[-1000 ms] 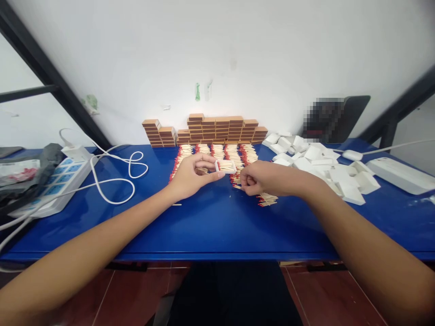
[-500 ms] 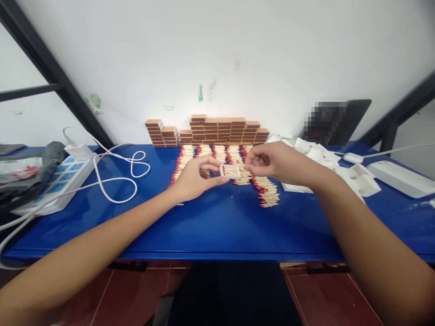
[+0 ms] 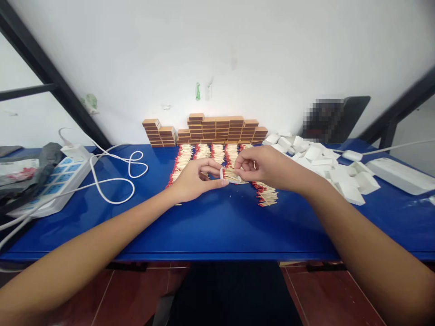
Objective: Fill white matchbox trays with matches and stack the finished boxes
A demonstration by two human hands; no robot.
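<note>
My left hand (image 3: 193,180) grips the left end of a small white matchbox tray (image 3: 222,174) between thumb and fingers. Red-tipped matches (image 3: 229,174) lie in the tray, heads to the left. Over its right half, my right hand (image 3: 260,165) is closed in a pinch on matches, its fingertips hiding that part. Behind and beside both hands, loose matches (image 3: 183,156) lie on the blue table (image 3: 204,231) in several columns. One column (image 3: 267,195) reaches nearer to me, below my right hand.
Brown matchboxes (image 3: 217,129) stand stacked along the wall. White empty trays (image 3: 316,154) are heaped at the right, near a white box-shaped device (image 3: 401,174). A power strip (image 3: 57,183), white cables (image 3: 115,180) and a dark bag (image 3: 30,167) occupy the left.
My right hand has moved left and slightly down, bringing matches over the tray. My left hand stays on the tray. The view has shifted slightly.
</note>
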